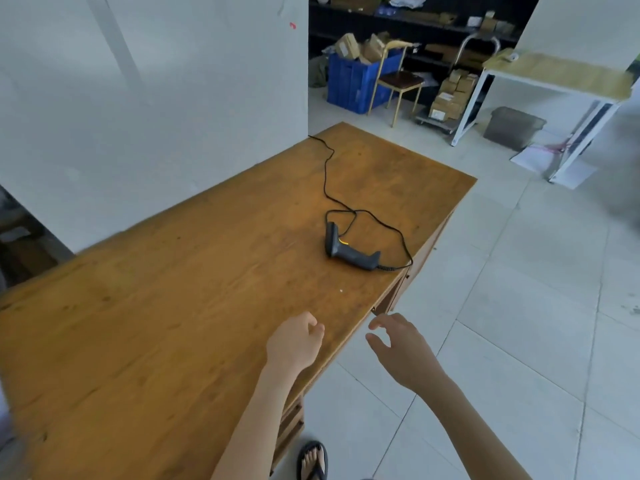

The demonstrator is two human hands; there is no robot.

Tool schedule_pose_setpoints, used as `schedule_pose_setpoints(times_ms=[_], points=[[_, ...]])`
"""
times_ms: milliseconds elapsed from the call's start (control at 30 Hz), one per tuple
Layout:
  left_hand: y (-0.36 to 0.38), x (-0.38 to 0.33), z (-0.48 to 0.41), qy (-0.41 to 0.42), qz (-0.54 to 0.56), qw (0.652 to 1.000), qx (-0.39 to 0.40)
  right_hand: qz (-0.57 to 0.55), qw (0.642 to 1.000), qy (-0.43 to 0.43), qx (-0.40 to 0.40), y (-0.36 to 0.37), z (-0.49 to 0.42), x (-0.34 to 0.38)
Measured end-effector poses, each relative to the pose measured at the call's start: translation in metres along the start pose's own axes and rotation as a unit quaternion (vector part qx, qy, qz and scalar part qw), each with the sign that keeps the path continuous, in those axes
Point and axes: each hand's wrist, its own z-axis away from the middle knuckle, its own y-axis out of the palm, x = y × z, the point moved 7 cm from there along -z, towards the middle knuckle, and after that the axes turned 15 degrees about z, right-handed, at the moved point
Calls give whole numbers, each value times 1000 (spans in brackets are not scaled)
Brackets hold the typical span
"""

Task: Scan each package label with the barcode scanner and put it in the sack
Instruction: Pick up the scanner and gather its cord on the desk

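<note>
Barcode scanner [349, 249] lying on its side near right edge of tabletop [173, 323], cord [327, 168] looped beside it and trailing to far corner; no package or sack in view. Left hand [294, 342] loosely curled, empty; right hand [403, 351] spread, empty. Likely light, rigid plastic; best taken by pistol grip, minding cord drag.

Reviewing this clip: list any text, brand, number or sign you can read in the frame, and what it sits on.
No text can be read.
Barcode scanner on the wooden table: no brand or marking legible; only an orange light strip shows.
Cardboard boxes stacked by the shelves: white labels, too small and blurred to read.
Boxes in the blue crate: labels also unreadable.
Red mark on the white wall: a smudge, not legible text.
</note>
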Motion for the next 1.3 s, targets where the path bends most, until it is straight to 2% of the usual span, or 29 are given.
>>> schedule_pose_setpoints(times_ms=[100, 300, 467, 600, 800, 1033, 1300], points=[[2, -15, -31, 14, -7, 1000, 12, -1, 1000, 8, -15, -10, -31, -5], [12, -17, -74, -18, -6, 999, 35, -7, 1000, -5, -2, -8, -88, -8], [14, -23, -115, -67, 14, 998, 14, 6, 998, -43, 44, -5, -150, -10], [13, -34, -160, -116, 38, 992, -23, 22, 994, -101, 47, -20, -212, -19], [14, -58, -211, -190, 126, 972, -61, 33, 989, -139, 41, -57, -299, -50], [20, -64, -242, -262, 203, 937, -110, 59, 974, -190, 107, -59, -368, -76], [29, -44, -246, -340, 237, 905, -99, 90, 970, -172, 149, -45, -411, -86]])
